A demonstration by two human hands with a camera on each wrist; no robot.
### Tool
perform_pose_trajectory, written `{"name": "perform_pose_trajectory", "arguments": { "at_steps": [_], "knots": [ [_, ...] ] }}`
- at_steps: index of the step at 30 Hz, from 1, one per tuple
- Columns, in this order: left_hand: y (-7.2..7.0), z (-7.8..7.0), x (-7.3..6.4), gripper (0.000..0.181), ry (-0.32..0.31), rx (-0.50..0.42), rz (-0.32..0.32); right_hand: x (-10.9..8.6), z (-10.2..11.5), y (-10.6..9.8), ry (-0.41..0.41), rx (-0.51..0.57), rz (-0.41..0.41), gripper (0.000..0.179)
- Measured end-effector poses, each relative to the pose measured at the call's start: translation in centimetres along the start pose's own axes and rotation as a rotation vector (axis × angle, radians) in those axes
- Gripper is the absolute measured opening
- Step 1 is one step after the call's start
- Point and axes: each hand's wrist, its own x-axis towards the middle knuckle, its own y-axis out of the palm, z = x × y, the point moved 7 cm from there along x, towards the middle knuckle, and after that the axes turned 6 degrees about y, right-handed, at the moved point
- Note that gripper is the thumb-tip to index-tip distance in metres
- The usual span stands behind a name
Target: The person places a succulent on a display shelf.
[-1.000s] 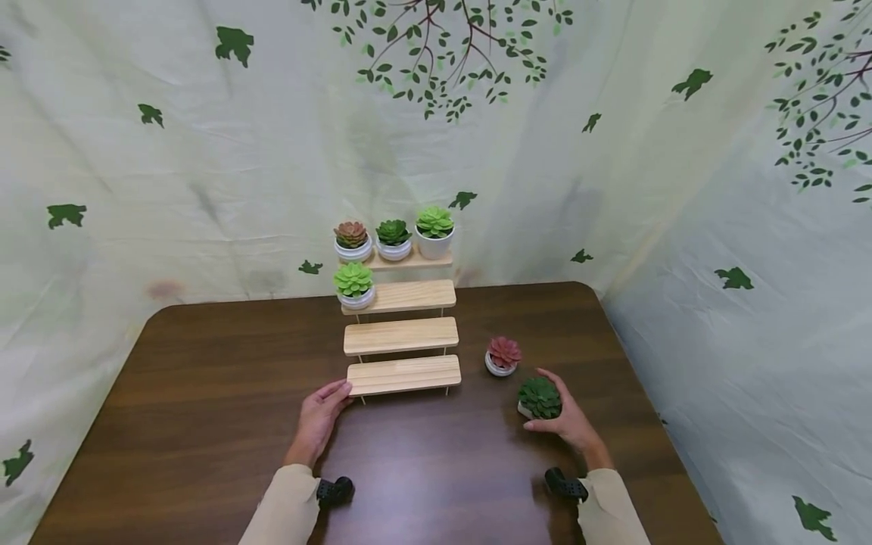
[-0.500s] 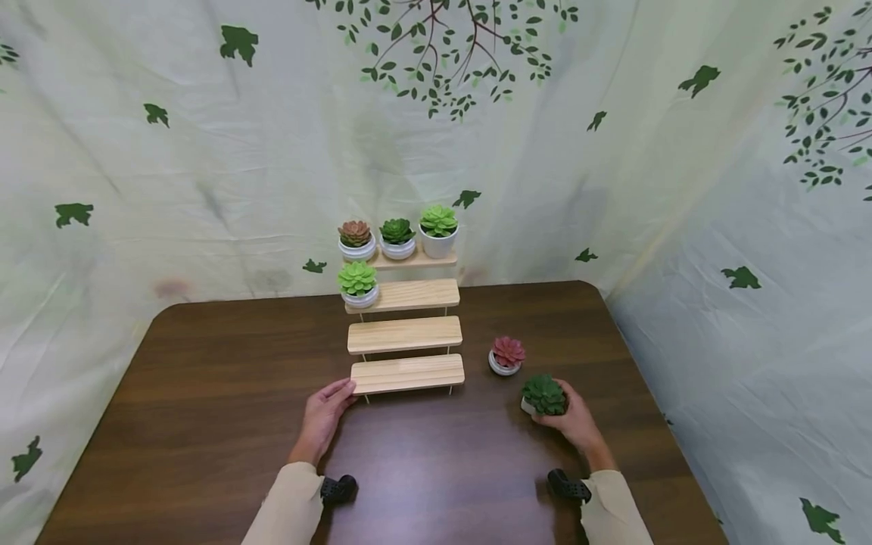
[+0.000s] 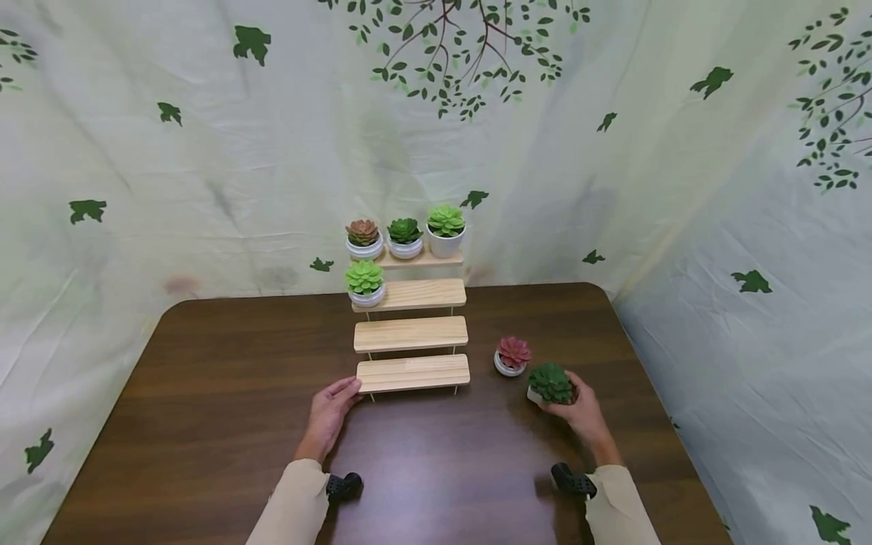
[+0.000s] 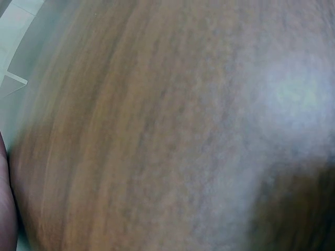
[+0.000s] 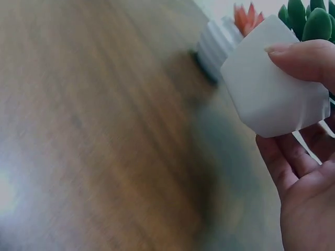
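My right hand [image 3: 587, 418] grips a dark green potted succulent [image 3: 550, 383] at the right of the table. The right wrist view shows its angular white pot [image 5: 269, 86] tilted, thumb across one side and fingers curled around the other. Just behind it stands a red succulent [image 3: 513, 353] in a ribbed white pot. Over on the left, my left hand [image 3: 328, 418] pinches the front left corner of the lowest step of a tiered wooden plant stand [image 3: 414, 372]. Only a sliver of the left hand [image 4: 6, 209] enters its wrist view.
On the top step sit a brown-red succulent [image 3: 364, 235], a dark green one [image 3: 405, 236] and a light green one [image 3: 446, 227]. Another light green succulent [image 3: 365, 281] occupies the second step's left end. A printed curtain [image 3: 272, 174] hangs behind the brown table [image 3: 238, 363].
My right hand has closed around the dark green succulent's pot and lifted it slightly. My left hand has kept its place at the stand's corner. The whole head view has shifted a little.
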Motion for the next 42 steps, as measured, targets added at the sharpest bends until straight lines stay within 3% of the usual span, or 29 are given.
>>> {"name": "perform_pose_trajectory", "arguments": {
  "at_steps": [5,14,26,36,42],
  "knots": [
    [-0.2,0.0,-0.1,0.014,-0.025,0.006,-0.022,0.1,1.3,0.4,-0.013,0.084,-0.014,0.063],
    [0.0,0.0,0.0,0.008,-0.009,0.023,-0.026,1.1,4.5,1.3,-0.103,0.213,-0.036,0.063],
    [0.2,-0.4,-0.2,0.008,0.061,0.018,0.014,2.1,8.8,2.3,-0.142,0.224,-0.003,0.060],
    [0.0,-0.4,-0.1,0.013,-0.012,0.015,-0.018,4.4,12.4,5.0,-0.163,0.169,0.059,0.062],
    [0.0,-0.4,0.0,0.011,-0.016,0.015,-0.018,5.8,15.1,7.4,-0.192,0.144,0.109,0.064]
  ]
}}
